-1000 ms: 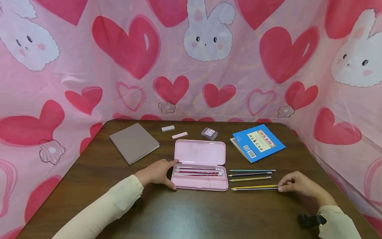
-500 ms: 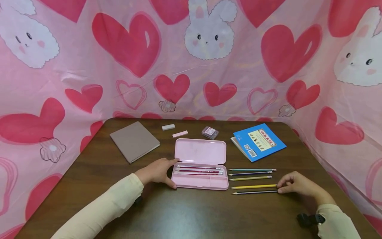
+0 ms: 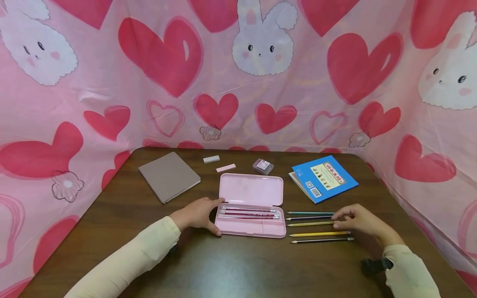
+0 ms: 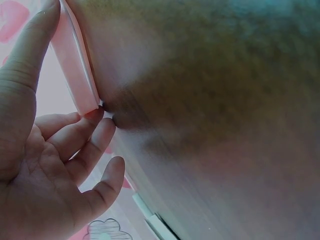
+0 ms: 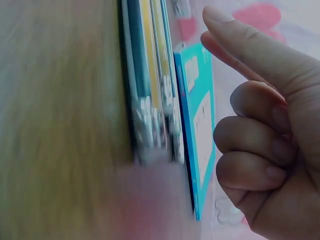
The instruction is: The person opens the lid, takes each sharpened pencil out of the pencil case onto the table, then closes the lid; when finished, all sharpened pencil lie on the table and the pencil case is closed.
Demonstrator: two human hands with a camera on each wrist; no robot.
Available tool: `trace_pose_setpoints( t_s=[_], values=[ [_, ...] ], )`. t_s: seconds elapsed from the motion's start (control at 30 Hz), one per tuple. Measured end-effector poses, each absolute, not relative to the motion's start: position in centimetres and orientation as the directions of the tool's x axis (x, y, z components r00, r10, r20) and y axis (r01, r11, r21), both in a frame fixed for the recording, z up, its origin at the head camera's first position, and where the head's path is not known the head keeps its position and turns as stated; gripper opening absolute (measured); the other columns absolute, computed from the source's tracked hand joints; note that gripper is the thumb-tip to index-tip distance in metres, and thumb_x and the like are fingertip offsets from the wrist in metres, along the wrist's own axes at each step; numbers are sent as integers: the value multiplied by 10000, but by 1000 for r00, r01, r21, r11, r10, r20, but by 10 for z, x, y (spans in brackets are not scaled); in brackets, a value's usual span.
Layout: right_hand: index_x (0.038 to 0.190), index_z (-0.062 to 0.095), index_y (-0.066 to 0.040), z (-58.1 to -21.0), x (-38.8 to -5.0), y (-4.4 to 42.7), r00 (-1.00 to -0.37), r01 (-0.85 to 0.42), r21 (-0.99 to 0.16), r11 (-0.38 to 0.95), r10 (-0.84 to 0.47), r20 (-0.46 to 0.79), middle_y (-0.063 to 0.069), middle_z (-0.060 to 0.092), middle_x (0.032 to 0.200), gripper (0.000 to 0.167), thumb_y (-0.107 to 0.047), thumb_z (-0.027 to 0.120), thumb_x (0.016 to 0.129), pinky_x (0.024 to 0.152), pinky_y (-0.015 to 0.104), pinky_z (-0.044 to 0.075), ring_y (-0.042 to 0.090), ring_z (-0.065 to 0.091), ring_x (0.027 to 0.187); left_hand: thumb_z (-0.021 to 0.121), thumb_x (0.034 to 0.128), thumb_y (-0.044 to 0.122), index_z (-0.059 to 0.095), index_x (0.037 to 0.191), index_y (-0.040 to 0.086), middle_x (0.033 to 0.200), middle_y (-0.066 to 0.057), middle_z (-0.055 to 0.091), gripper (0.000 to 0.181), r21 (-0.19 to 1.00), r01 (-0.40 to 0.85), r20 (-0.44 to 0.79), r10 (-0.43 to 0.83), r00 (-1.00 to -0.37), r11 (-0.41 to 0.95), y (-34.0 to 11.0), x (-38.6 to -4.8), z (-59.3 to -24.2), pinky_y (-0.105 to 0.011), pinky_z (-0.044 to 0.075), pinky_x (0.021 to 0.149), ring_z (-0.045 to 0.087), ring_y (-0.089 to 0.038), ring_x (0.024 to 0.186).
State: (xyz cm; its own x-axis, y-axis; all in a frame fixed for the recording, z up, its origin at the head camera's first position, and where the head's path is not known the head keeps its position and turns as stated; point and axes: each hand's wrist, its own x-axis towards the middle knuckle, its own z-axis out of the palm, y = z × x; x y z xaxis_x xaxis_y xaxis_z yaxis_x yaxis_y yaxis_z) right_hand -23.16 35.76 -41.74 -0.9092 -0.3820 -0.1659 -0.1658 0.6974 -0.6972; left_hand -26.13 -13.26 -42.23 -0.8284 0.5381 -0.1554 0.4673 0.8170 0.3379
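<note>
Lying just right of the pink pencil case point(image 3: 238, 227), five loose pencils point(image 3: 319, 234) are pointing their tips point(image 3: 292, 242) left at it, long axes running along its length. They're probably feeling light, stiff and rolly, points fragile, so I'd be pinching the eraser ends point(image 3: 349, 239). Right hand point(image 3: 359, 221) is hanging by three of them, thumb and index barely parted, seemingly holding nothing; left hand point(image 3: 197, 214) is gripping the case's left end, thumb and fingers spread
</note>
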Motion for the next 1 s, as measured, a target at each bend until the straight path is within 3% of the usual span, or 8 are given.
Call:
trace_pose_setpoints(
  t_s=[0.27,0.43,0.77,1.0],
  values=[
    [1027,688,-17,-415,-247,327,-931,-156,-696,701,-340,-133,-37,414,618,368,-289,726,781,500,228,341,62,368,551,804,570,564,387,1415,151,1271,-141,554,1029,337,454,-167,527,-834,825,-132,-261,-421,-439,432,953,534,-264,1118],
    [1021,701,-44,-415,-258,307,-928,-182,-687,704,-354,-116,-4,499,620,363,-306,734,772,501,225,349,72,389,558,804,574,559,387,1415,142,1263,-144,559,1027,330,463,-161,532,-831,823,-131,-260,-420,-435,437,948,538,-263,1110],
    [1009,708,-111,-424,-274,268,-836,-336,-700,630,-542,-87,-24,626,765,269,-285,709,805,538,203,387,41,409,541,804,576,558,387,1413,135,1255,-138,569,1026,332,470,-159,540,-827,818,-130,-259,-420,-434,433,951,536,-264,1114],
    [968,729,-130,-427,-283,238,-793,-413,-680,606,-606,-58,-78,417,568,218,-249,732,786,496,183,325,21,343,492,802,575,562,382,1417,148,1261,-138,563,1028,334,457,-167,530,-832,824,-131,-259,-419,-439,429,956,532,-267,1121]
  ],
)
